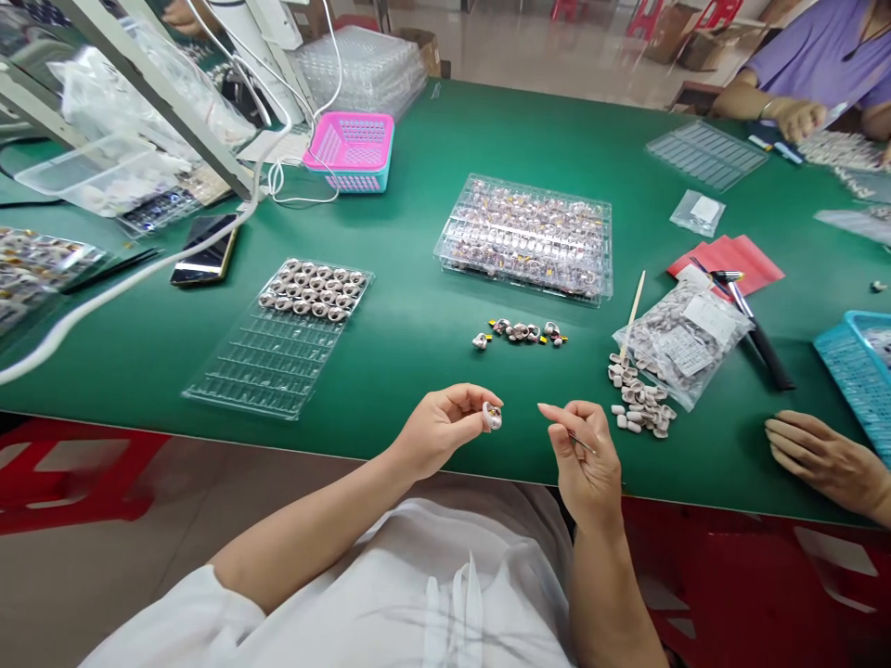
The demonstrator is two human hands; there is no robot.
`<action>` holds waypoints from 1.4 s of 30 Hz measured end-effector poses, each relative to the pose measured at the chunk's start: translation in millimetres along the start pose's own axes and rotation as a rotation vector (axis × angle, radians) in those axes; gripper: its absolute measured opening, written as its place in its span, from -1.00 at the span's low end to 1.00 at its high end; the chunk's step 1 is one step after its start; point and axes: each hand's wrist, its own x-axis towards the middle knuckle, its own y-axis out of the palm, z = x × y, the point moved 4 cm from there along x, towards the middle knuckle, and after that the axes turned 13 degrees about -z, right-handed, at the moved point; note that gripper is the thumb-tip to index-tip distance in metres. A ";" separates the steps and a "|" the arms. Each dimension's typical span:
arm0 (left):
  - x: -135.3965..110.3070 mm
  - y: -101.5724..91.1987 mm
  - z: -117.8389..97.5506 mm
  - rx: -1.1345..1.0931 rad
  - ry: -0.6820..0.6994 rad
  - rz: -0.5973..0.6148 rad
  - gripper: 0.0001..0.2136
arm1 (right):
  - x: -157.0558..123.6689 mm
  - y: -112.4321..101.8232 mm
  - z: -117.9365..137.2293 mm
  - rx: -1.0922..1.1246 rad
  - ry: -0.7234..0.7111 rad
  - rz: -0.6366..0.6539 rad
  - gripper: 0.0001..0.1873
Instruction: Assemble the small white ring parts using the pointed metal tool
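Surface [404, 362]: green, beneath your fingers. Tray stack [522, 281]: see-through, loaded, beyond your fingers. Tray [257, 366]: left of your left fingers; only its far rows hold pale shells, so it seems part-filled. Shell pile [644, 404]: right of your right fingers, apparently left to do. Piece [492, 417]: whitish, rounded, dark-centred, pinched by your left hand's [445, 422] thumb and fingers. Tool [581, 443]: thin, metallic, pinched in your right hand [586, 455], index finger extended.
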 end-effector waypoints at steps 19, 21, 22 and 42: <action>-6.3 -0.6 3.6 0.085 0.145 0.017 -0.77 | -10.2 14.0 24.3 0.483 0.086 -0.159 -0.83; -6.3 -1.4 3.5 0.092 0.158 0.022 -0.77 | -10.3 16.5 23.2 0.492 0.090 -0.144 -0.81; -6.2 -1.6 3.6 0.100 0.161 0.023 -0.77 | -10.5 17.4 22.6 0.494 0.093 -0.141 -0.81; -9.6 0.9 -0.7 0.013 -0.103 0.095 -0.74 | 0.8 27.6 8.5 0.731 0.267 -0.007 -0.91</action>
